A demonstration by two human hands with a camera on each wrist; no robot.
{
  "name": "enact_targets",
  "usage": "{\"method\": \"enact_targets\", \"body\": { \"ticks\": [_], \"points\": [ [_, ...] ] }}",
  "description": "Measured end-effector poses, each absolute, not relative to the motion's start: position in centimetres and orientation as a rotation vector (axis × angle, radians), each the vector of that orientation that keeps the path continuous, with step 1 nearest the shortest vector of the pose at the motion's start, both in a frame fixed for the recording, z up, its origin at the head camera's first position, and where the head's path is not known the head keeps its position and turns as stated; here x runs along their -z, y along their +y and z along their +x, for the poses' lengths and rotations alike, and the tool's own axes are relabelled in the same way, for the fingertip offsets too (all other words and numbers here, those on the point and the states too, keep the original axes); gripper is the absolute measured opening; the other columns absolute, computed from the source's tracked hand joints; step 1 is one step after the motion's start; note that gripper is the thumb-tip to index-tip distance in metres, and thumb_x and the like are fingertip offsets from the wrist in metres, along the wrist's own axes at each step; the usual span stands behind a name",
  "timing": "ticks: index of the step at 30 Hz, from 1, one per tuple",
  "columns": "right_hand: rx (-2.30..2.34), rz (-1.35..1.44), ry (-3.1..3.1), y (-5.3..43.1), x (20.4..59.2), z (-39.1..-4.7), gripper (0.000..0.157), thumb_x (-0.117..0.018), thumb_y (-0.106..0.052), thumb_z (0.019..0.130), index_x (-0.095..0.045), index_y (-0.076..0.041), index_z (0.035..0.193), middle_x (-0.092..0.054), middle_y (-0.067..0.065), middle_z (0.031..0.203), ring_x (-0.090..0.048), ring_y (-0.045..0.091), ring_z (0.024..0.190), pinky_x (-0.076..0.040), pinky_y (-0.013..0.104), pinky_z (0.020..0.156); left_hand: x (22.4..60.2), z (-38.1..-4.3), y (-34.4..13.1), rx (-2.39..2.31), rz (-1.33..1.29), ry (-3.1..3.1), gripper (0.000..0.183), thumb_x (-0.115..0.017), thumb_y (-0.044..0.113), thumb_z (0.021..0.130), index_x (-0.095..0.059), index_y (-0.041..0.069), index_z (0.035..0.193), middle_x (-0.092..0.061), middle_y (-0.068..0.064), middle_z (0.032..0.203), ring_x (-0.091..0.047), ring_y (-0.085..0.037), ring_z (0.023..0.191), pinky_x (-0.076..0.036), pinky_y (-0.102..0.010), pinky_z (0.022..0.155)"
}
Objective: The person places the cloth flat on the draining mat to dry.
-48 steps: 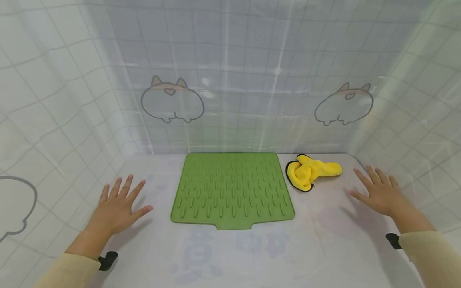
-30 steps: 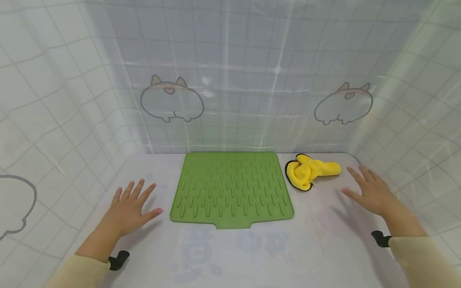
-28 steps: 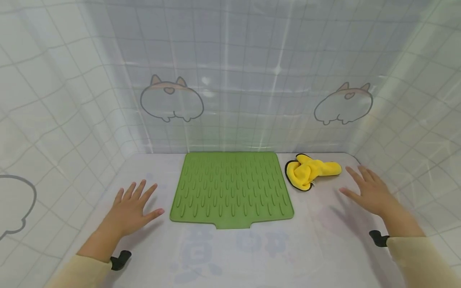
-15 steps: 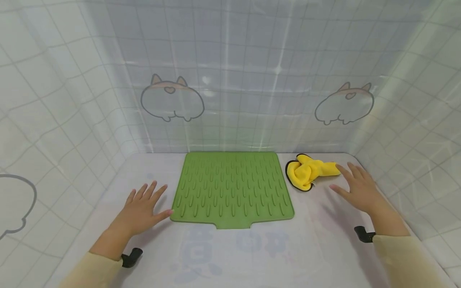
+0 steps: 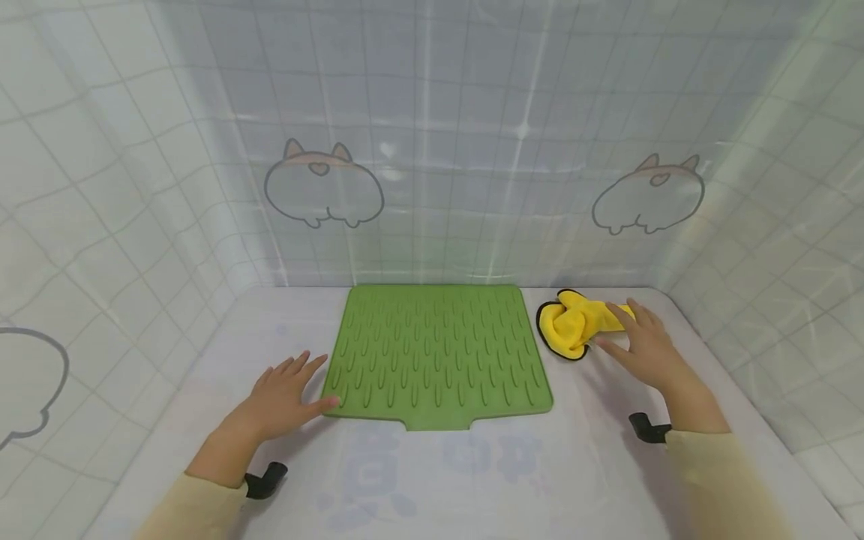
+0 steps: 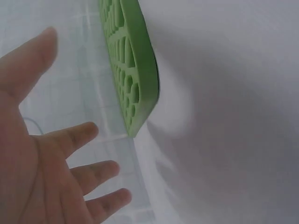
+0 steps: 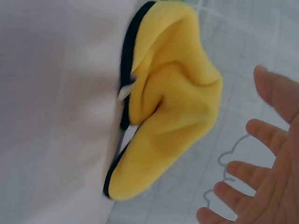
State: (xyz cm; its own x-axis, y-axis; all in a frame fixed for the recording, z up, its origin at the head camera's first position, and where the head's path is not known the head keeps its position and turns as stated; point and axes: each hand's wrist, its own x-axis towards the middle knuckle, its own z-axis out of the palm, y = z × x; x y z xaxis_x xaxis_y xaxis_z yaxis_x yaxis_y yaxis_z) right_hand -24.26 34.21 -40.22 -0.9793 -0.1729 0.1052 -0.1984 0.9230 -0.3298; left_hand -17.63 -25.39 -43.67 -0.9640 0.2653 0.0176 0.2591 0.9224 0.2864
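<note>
A crumpled yellow cloth (image 5: 574,324) with black edging lies on the table, right of a green ridged mat (image 5: 439,352). My right hand (image 5: 649,351) hovers at the cloth's right end with spread fingers, hiding part of it in the head view. In the right wrist view a gap separates the fingers from the cloth (image 7: 173,102). My left hand (image 5: 280,401) is over the mat's near left corner, fingers spread and holding nothing. The left wrist view has the mat's edge (image 6: 147,70) beyond the thumb, apart from the hand.
White tabletop (image 5: 445,495) with faint printed figures spreads around the mat. A gridded translucent curtain (image 5: 445,150) with animal drawings stands behind, and similar sheets rise at left and right. Each wrist carries a black mount (image 5: 650,428).
My right hand has moved left, from beside the right sheet to over the cloth's end. My left hand has moved right and slightly nearer to me, to the mat's corner. Mat and cloth stay put.
</note>
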Motion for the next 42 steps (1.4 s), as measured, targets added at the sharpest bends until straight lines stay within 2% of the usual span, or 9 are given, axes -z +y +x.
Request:
{"method": "enact_targets", "body": {
  "ticks": [5, 10, 18, 29, 36, 42],
  "points": [
    [-0.661, 0.248, -3.009, 33.1, 40.3, -25.1, 0.075, -0.056, -0.044, 0.102, -0.022, -0.010, 0.159, -0.005, 0.036, 0.160, -0.007, 0.062, 0.142, -0.020, 0.082, 0.100, 43.9, -17.6, -25.2, -0.493, 0.401, 3.014, 0.090, -0.061, 0.063, 0.090, -0.039, 0.001, 0.151, -0.034, -0.037, 0.151, -0.033, -0.060, 0.135, -0.027, -0.076, 0.103],
    [-0.751, 0.231, -3.015, 32.1, 40.4, -25.7, 0.073, -0.052, -0.046, 0.103, -0.021, -0.012, 0.160, -0.003, 0.036, 0.160, -0.009, 0.063, 0.141, -0.024, 0.083, 0.097, 44.3, -17.6, -25.1, -0.558, 0.368, 2.939, 0.094, -0.065, 0.061, 0.089, -0.036, -0.002, 0.152, -0.030, -0.041, 0.150, -0.027, -0.065, 0.135, -0.029, -0.075, 0.103],
    [-0.817, 0.170, -2.952, 31.3, 41.1, -26.7, 0.067, -0.053, -0.040, 0.104, -0.028, -0.009, 0.158, -0.005, 0.041, 0.157, -0.004, 0.063, 0.142, -0.020, 0.084, 0.098, 44.6, -18.0, -24.9, -0.520, 0.362, 2.942, 0.097, -0.069, 0.061, 0.085, -0.036, -0.003, 0.151, -0.029, -0.042, 0.150, -0.024, -0.066, 0.135, -0.030, -0.076, 0.101],
    [-0.904, 0.051, -2.973, 30.1, 41.8, -27.4, 0.065, -0.052, -0.040, 0.104, -0.030, -0.011, 0.158, -0.004, 0.038, 0.159, -0.005, 0.064, 0.142, -0.019, 0.082, 0.101, 44.6, -18.4, -24.6, -0.486, 0.329, 2.933, 0.099, -0.073, 0.059, 0.082, -0.038, -0.004, 0.150, -0.031, -0.041, 0.150, -0.026, -0.065, 0.135, -0.029, -0.072, 0.106],
    [-0.889, -0.073, -2.962, 29.9, 42.1, -27.9, 0.063, -0.053, -0.039, 0.104, -0.034, -0.008, 0.156, -0.011, 0.039, 0.157, -0.012, 0.062, 0.141, -0.021, 0.078, 0.104, 44.5, -18.5, -24.4, -0.498, 0.315, 2.917, 0.098, -0.075, 0.056, 0.083, -0.038, -0.004, 0.150, -0.030, -0.042, 0.150, -0.024, -0.065, 0.135, -0.028, -0.073, 0.106],
    [-0.919, -0.127, -2.920, 29.6, 42.3, -28.3, 0.058, -0.056, -0.034, 0.104, -0.041, -0.006, 0.152, -0.032, 0.030, 0.155, -0.024, 0.053, 0.143, -0.025, 0.068, 0.111, 44.1, -18.3, -24.3, -0.520, 0.306, 2.898, 0.098, -0.076, 0.054, 0.082, -0.038, -0.004, 0.150, -0.029, -0.042, 0.150, -0.024, -0.065, 0.136, -0.027, -0.073, 0.106]
  ]
}}
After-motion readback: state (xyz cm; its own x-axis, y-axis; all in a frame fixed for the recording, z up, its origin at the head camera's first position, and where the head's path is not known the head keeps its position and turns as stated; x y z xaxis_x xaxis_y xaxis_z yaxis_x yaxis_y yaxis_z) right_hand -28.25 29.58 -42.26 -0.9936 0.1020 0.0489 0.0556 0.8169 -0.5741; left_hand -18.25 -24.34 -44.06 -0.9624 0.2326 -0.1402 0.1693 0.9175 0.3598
